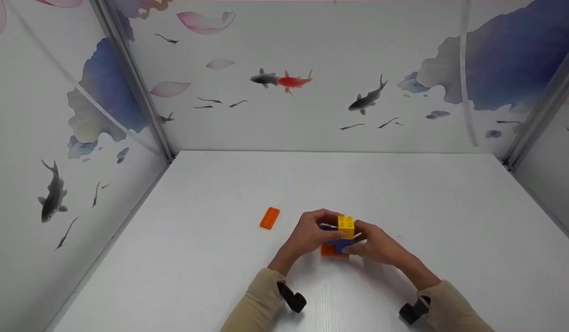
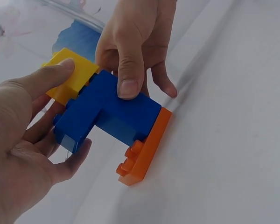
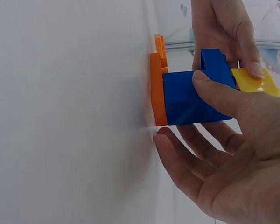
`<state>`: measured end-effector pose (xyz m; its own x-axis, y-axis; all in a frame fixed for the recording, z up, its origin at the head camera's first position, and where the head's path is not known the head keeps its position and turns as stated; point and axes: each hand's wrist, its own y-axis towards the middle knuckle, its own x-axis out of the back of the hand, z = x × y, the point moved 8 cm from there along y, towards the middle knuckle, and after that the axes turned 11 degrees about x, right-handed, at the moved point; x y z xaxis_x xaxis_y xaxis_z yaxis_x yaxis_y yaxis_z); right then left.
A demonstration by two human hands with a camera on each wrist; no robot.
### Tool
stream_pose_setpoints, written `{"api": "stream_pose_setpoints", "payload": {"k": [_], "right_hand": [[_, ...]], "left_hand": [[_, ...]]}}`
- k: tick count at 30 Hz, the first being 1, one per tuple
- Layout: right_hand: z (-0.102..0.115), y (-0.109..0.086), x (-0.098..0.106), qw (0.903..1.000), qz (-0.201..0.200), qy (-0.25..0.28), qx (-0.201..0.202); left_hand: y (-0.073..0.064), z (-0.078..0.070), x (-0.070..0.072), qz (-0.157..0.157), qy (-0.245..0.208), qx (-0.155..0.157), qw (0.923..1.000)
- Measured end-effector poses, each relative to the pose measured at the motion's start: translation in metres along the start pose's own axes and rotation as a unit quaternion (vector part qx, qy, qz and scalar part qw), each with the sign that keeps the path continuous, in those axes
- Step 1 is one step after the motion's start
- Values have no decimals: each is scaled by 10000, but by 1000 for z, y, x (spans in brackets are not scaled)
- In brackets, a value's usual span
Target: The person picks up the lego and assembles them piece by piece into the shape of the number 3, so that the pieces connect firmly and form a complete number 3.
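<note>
As L hand [image 1: 311,232]'s grip pinches yellow blk [image 1: 346,226] at top of blue bricks [image 2: 88,105], R hand [image 1: 376,243]'s grip holds blue bricks, thumb in front; orange plate [image 2: 149,156] under them, 2nd orange pc [image 1: 269,218] to their L on bench [image 1: 210,193].

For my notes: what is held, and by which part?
Left fingers: square yellow plastic block; right fingers: lower boxy blue plastic block; both by their sides.

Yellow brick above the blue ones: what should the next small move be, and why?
Probably the left hand should press the yellow brick down while the right hand steadies the blue bricks. The left hand holds the yellow brick, a narrow gap seems to show between it and the blue, and the right hand grips the blue part.
</note>
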<state>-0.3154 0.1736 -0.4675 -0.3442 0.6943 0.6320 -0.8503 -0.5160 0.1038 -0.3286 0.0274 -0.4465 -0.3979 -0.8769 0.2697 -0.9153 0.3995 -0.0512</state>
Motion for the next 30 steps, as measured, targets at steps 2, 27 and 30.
{"api": "stream_pose_setpoints", "payload": {"k": [2,27,30], "right_hand": [[1,0,0,10000,6,-3,21],[-1,1,0,9999,6,110,-17],[-2,1,0,9999,7,101,-20]], "left_hand": [[0,0,0,-40,70,-37,10000],[-6,-7,3,-339,862,-423,9948],[-5,-6,2,-337,860,-425,9948]]}}
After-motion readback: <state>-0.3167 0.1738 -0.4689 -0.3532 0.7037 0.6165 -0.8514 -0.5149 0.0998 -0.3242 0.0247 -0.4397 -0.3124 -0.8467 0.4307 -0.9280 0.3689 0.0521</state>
